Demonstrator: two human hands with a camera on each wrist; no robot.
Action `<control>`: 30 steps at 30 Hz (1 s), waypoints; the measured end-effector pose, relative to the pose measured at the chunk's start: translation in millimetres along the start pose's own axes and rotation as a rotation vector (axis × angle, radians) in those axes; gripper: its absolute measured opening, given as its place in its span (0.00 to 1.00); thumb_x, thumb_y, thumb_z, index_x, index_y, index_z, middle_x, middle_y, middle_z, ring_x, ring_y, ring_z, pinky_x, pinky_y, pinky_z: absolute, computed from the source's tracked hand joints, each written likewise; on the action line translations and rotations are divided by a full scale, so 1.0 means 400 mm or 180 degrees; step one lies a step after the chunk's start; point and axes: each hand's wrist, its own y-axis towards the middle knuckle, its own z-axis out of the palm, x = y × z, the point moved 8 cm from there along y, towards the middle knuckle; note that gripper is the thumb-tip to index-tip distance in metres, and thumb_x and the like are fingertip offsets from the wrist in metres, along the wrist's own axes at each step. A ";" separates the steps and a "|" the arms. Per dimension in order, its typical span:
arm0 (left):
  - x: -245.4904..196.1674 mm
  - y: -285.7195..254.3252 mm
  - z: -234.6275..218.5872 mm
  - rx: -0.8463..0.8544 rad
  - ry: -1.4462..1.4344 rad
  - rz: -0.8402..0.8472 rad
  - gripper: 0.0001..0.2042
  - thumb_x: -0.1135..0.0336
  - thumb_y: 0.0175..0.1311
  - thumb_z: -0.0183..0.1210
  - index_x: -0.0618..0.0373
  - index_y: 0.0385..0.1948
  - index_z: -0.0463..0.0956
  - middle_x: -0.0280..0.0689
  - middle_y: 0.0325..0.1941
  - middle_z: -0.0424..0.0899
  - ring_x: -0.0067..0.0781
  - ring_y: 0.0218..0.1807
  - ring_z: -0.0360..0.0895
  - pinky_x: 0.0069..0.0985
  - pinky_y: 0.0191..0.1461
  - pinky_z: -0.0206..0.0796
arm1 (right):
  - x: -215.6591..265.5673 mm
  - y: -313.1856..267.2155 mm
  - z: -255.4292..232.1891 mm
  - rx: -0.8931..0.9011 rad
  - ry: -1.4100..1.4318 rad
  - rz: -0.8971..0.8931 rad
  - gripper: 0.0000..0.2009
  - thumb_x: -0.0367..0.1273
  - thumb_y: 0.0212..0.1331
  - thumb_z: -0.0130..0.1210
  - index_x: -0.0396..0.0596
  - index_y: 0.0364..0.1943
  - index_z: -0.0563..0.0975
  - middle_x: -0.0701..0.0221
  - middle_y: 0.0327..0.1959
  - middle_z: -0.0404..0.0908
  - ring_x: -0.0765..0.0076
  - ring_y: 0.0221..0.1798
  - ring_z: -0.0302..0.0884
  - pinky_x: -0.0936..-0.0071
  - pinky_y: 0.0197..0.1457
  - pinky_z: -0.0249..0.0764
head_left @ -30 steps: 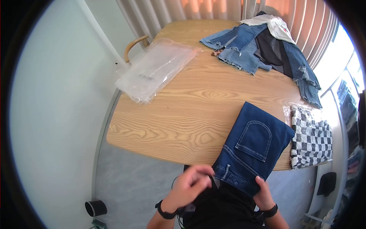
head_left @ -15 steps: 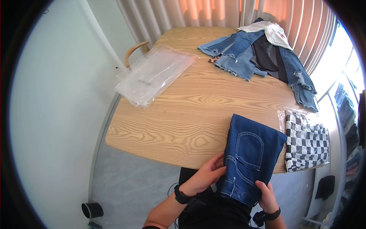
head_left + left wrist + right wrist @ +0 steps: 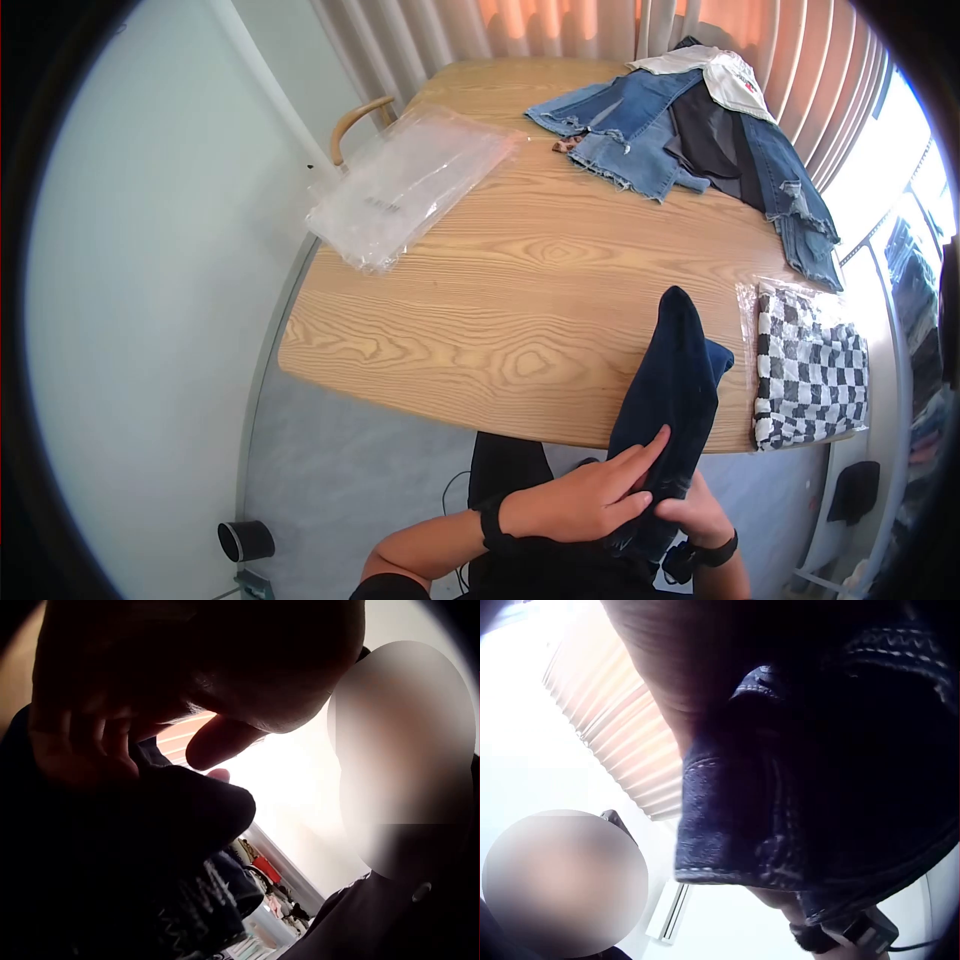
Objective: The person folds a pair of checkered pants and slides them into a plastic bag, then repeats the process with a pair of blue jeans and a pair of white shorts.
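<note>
Denim jeans [image 3: 668, 385]: dark blue, folded and bunched narrow, held in front of the person at the table's near edge; upper end over the tabletop, lower end at the lap. Contact with the wood cannot be told.
Left hand [image 3: 580, 500]: laid across the jeans, index finger extended along the cloth, thumb spread apart from it; whether this grip closes on the fabric cannot be told.
Right hand [image 3: 700, 515]: grip closed on the jeans near their lower end, thumb on the near side.
Table [image 3: 480, 330]: wood grain top, rounded corners.
Checked cloth [image 3: 812, 370]: black and white, in clear wrap, just right of the jeans.
Plastic bags [image 3: 410, 190]: clear, flat, at the table's left edge, near a chair [image 3: 358, 120].
Clothes pile [image 3: 690, 130]: blue frayed denim, black and white garments, far right corner.
</note>
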 end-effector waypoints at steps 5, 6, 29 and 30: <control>-0.006 -0.027 -0.035 0.0443 -0.0439 0.0366 0.31 0.60 0.73 0.42 0.60 0.72 0.40 0.47 0.61 0.68 0.41 0.55 0.72 0.30 0.63 0.61 | -0.038 0.022 -0.026 -0.0619 -0.0675 0.0098 0.26 0.25 0.42 0.69 0.40 0.49 0.71 0.70 0.42 0.79 0.76 0.46 0.76 0.73 0.52 0.72; -0.007 -0.033 -0.064 0.0705 -0.0270 0.0250 0.29 0.59 0.74 0.42 0.59 0.72 0.45 0.46 0.61 0.69 0.38 0.57 0.71 0.29 0.64 0.59 | -0.029 0.036 -0.033 -0.0718 -0.0598 -0.0019 0.25 0.24 0.43 0.69 0.39 0.49 0.72 0.69 0.42 0.79 0.76 0.45 0.77 0.73 0.52 0.72; 0.085 -0.333 -1.109 -0.3842 0.4923 -0.0663 0.11 0.70 0.61 0.54 0.58 0.43 0.79 0.39 0.48 0.81 0.43 0.49 0.76 0.37 0.51 0.66 | 0.038 0.114 -0.109 -0.0768 -0.1205 -0.0687 0.29 0.27 0.46 0.67 0.37 0.54 0.70 0.66 0.49 0.78 0.71 0.52 0.74 0.70 0.58 0.69; 0.021 -0.330 -1.064 -0.4061 0.5132 0.0003 0.11 0.76 0.59 0.55 0.56 0.43 0.79 0.36 0.47 0.82 0.40 0.47 0.76 0.36 0.49 0.65 | 0.035 0.113 -0.112 -0.0776 -0.1192 -0.0692 0.29 0.27 0.46 0.67 0.37 0.54 0.70 0.66 0.49 0.78 0.71 0.52 0.74 0.70 0.58 0.69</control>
